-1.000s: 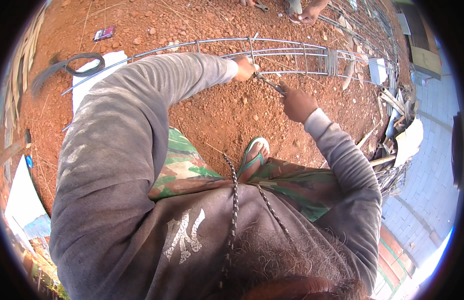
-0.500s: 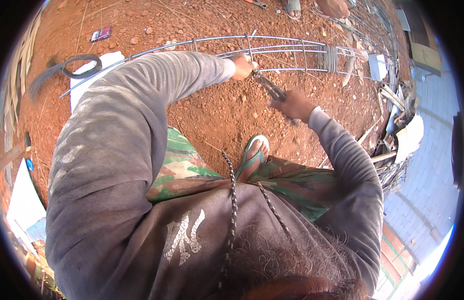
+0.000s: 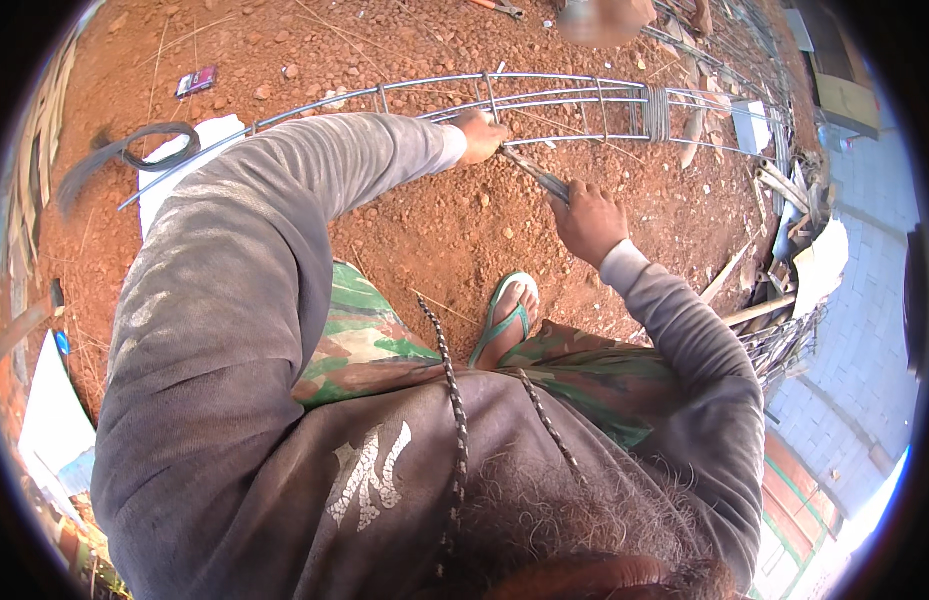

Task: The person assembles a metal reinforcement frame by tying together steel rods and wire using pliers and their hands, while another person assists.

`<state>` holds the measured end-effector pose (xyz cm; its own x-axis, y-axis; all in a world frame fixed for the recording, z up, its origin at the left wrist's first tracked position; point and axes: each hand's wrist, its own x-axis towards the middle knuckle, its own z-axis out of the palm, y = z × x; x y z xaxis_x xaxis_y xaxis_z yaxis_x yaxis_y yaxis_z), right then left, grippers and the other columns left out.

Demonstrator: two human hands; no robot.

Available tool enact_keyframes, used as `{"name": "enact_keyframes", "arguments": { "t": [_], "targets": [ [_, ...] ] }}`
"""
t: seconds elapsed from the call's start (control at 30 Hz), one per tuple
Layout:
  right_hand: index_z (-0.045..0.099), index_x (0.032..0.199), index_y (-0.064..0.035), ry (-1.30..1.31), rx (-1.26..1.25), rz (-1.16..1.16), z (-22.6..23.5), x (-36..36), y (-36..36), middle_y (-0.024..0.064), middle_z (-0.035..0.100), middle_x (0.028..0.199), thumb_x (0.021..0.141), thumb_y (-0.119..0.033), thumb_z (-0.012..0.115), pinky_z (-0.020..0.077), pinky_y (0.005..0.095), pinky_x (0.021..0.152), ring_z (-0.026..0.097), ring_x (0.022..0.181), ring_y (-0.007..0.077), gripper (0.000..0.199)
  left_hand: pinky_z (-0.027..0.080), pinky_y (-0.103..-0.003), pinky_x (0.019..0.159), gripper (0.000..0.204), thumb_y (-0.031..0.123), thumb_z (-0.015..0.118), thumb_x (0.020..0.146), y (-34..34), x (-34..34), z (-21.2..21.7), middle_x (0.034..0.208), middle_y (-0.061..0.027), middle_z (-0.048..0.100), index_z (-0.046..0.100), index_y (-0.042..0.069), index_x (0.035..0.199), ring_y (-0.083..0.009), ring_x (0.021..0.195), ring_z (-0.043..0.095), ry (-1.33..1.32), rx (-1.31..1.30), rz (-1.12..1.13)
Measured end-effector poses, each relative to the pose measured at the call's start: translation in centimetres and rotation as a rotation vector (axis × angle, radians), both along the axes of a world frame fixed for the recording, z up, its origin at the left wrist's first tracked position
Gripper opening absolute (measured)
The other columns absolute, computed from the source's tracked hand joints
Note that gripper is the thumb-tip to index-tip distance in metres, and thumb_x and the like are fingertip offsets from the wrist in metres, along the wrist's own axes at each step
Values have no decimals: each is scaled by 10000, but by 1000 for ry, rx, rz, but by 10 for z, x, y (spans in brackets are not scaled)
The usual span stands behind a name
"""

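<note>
Steel rebar cage lay on the red dirt; my left hand gripped a bar, my right hand clenched pliers mid-tie, most stirrup joints apparently remaining.

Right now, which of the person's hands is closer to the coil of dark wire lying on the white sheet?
Left. The left hand grips the rebar cage, on the side toward the coil of dark wire. The right hand, holding pliers, is farther away.
</note>
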<state>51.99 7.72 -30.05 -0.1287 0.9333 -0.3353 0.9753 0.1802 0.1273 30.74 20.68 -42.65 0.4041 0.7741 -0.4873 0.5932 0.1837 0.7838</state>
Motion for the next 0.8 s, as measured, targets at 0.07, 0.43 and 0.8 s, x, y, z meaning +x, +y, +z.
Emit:
{"name": "enact_keyframes", "arguments": {
  "t": [0.07,0.43,0.8],
  "targets": [
    [651,1119,11,199,-413,-291,-2,-6,14,169,734,820,1050,-597,490,601,465,713,754,802,347,633,534,-446,883,436,406,600,968,0,1,-3,1007,-228,746,756,33,1132,-345,950,719,-4,25,6],
    [554,1279,14,261,-310,-282,5,-11,0,205,693,1093,988,-417,619,563,494,890,697,1002,354,524,531,-467,774,418,407,598,962,2,4,-15,852,-223,729,755,26,1031,-331,797,711,7,30,18],
    [609,910,-77,752,-859,-819,-8,4,15,15,555,615,1018,-663,532,494,350,487,570,527,150,602,534,-452,777,392,404,652,938,-4,9,-23,827,-206,737,779,34,958,-322,785,709,-19,127,80]
  ]
}}
